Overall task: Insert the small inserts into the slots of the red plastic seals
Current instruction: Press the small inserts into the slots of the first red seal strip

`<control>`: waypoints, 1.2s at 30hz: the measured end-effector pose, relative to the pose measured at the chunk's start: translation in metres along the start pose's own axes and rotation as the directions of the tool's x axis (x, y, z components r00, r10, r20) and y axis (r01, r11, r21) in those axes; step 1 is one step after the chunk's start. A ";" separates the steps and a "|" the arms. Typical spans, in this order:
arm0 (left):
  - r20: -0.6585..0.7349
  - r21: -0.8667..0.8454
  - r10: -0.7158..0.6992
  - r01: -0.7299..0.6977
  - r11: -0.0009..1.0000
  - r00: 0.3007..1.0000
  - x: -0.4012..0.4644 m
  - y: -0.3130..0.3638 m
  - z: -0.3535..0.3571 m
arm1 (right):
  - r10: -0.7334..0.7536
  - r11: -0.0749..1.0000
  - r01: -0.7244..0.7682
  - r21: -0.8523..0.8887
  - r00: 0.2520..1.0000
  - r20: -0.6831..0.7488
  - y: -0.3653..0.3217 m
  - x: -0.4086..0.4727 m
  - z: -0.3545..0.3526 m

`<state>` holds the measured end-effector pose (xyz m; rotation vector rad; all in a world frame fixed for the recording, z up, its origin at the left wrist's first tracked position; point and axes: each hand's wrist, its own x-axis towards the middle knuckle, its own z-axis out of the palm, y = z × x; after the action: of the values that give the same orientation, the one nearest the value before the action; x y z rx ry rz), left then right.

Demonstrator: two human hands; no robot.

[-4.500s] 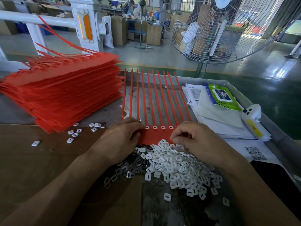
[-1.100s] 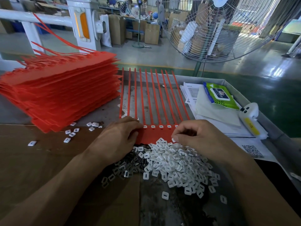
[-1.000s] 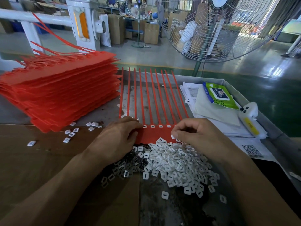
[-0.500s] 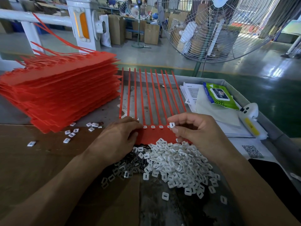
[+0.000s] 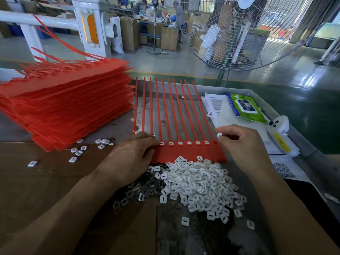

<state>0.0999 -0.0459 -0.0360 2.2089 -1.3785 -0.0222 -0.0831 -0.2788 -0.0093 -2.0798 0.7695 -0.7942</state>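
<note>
A big cage fan point(image 5: 244, 32) is parked on the green floor past the far edge of the table point(image 5: 301, 144) — easily the largest thing in view. On the left of the table, a tall stack of red seal sheets point(image 5: 64, 109) is piled up, with loose strap ends sticking up toward the white railing behind it. Brown cardboard point(image 5: 36, 183) is laid over the near left part of the surface.

Right in the middle, one sheet of red plastic seals point(image 5: 191, 153) is laid flat, its straps fanned out away from the camera. White inserts can be seen seated in most of the visible slots along the head strip; the slot at the right end looks bare. The sheet's left end is pressed down by the left hand point(image 5: 130, 159), fingers spread flat over it, nothing gripped.

Just in front of the sheet, a heap of small white inserts point(image 5: 198, 184) is dumped, with darker metal-looking pieces mixed in at its left side. A few strays are scattered near the stack.

The right hand point(image 5: 242, 144) is raised just above the sheet's right end — one insert point(image 5: 219, 134) is pinched between thumb and fingertip, the other fingers curled.

Off to the right, papers point(image 5: 215, 103), a green wipes pack point(image 5: 244, 107) and a white handheld device point(image 5: 281, 133) are lined up.
</note>
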 end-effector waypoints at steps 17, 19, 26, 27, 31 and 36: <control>0.005 0.010 -0.006 0.006 1.000 1.000 0.001 0.000 0.000 | 0.084 0.967 -0.072 -0.245 0.996 0.035 0.016 0.020 0.007; 0.005 0.010 -0.004 0.004 1.000 1.000 0.001 0.000 0.000 | 0.080 0.964 -0.064 -0.257 0.996 0.050 0.015 0.020 0.006; -0.002 0.001 -0.004 0.004 1.000 1.000 0.001 -0.002 0.002 | 0.051 0.937 -0.028 -0.349 0.997 0.055 0.012 0.019 0.011; -0.001 0.000 -0.002 0.002 1.000 1.000 0.001 -0.003 0.002 | 0.048 0.933 -0.026 -0.360 0.997 0.054 0.012 0.019 0.011; 0.005 0.003 0.001 -0.001 1.000 1.000 0.001 -0.003 0.002 | 0.050 0.936 -0.038 -0.349 0.998 0.025 0.012 0.018 0.013; 0.002 0.001 -0.002 0.002 1.000 1.000 0.000 -0.003 0.002 | 0.007 0.935 -0.004 -0.355 1.000 0.007 0.013 0.011 0.008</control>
<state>0.1022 -0.0462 -0.0394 2.2118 -1.3769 -0.0241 -0.0730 -0.2902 -0.0208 -2.3962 0.9723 -0.6804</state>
